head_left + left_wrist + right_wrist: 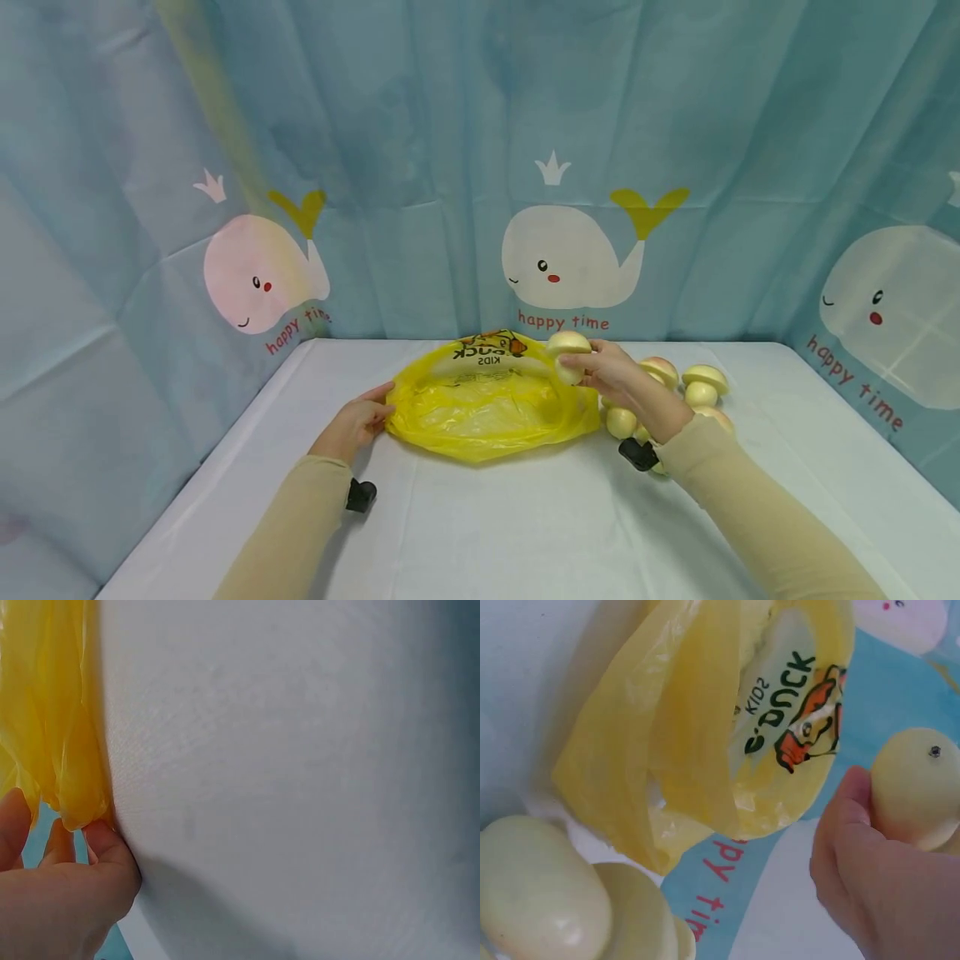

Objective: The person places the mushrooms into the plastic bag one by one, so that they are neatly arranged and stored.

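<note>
A yellow plastic bag (480, 417) with a duck print lies with its mouth spread open. At its left end my left hand (356, 423) pinches the edge; in the left wrist view the left hand's fingertips (99, 838) meet the gathered yellow film. My right hand (611, 372) holds a pale cream mushroom (567, 342), cap up, over the bag's right end. The right wrist view shows the rounded stem end of this mushroom (915, 787), marked with a small dark spot, beside my fingers.
Several similar mushrooms (703, 383) lie clustered to the right of the bag, partly hidden behind my right forearm. Everything rests on a white-covered table (487, 533). A blue curtain (420, 167) with whale prints hangs along the back and sides.
</note>
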`<state>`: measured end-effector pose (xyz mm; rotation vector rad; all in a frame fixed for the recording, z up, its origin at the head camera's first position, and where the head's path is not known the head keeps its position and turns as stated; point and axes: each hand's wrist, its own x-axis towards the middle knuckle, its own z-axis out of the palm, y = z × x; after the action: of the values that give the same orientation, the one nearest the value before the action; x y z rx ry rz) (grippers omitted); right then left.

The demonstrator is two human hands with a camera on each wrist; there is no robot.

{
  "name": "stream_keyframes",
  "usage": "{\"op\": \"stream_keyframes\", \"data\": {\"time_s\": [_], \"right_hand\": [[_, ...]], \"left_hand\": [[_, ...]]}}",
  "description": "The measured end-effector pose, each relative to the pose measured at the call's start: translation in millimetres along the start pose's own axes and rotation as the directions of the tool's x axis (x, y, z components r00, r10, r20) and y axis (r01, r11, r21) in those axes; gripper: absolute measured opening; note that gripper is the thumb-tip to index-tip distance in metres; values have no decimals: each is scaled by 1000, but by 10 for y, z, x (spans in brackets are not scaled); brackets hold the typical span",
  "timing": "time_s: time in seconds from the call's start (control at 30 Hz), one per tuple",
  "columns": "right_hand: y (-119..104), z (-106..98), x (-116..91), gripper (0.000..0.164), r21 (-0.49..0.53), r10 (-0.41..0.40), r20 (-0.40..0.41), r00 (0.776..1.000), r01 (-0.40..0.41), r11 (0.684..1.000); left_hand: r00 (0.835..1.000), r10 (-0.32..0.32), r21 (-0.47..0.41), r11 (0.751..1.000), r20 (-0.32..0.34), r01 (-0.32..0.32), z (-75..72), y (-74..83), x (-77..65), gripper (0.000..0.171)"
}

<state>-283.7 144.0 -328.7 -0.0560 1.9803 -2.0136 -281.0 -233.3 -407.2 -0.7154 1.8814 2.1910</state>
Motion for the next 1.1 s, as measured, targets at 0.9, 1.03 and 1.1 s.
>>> {"op": "stream_keyframes", "data": {"time_s": [0.9, 1.03, 1.1], "right_hand": [[19, 540, 329, 46, -39, 171, 45, 984, -170, 985], [20, 627, 379, 42, -58, 171, 67, 983, -167, 984], [18, 666, 404, 41, -50, 176, 78, 981, -173, 984]], "left_hand": [[999, 25, 0, 1000, 23, -25, 1, -28, -19, 57], [1000, 22, 3, 1000, 12, -22, 11, -30, 0, 56], [1000, 17, -1, 1000, 3, -17, 12, -26, 1, 55]]}}
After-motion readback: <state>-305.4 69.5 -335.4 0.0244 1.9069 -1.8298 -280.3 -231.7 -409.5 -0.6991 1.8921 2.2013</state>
